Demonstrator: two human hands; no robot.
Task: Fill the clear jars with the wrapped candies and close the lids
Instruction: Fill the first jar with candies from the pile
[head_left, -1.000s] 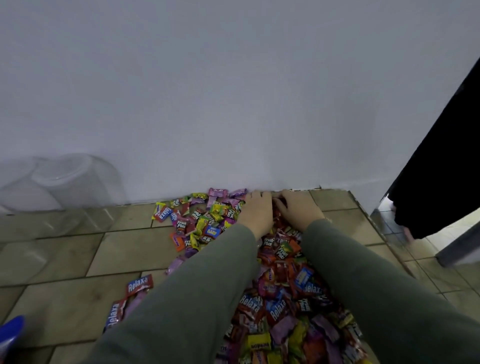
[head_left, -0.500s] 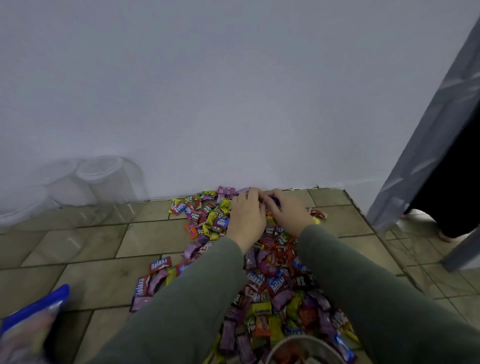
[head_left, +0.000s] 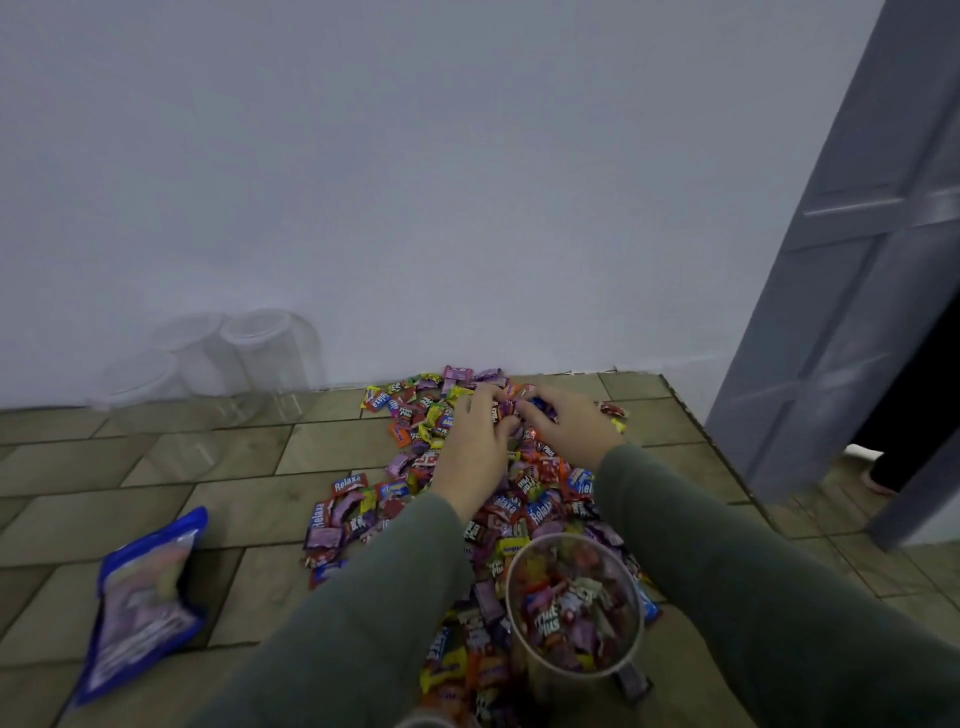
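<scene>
A long pile of wrapped candies (head_left: 415, 499) in many colours lies on the tiled floor, running from the wall towards me. My left hand (head_left: 475, 441) and my right hand (head_left: 563, 423) rest side by side on the far end of the pile, fingers curled around a heap of candies. An open clear jar (head_left: 574, 603), partly filled with candies, stands on the pile between my forearms. Three empty clear jars (head_left: 218, 358) stand against the wall at the left; their lids cannot be made out.
A blue candy bag (head_left: 140, 603) lies on the floor at the left. A grey door (head_left: 841, 291) stands open at the right, with a dark doorway behind it and a person's foot (head_left: 878, 480) on the tiles there.
The view has tilted down and back, so the partly filled jar and the blue bag have come into sight. Both hands have drawn slightly towards me, closing on candies.
</scene>
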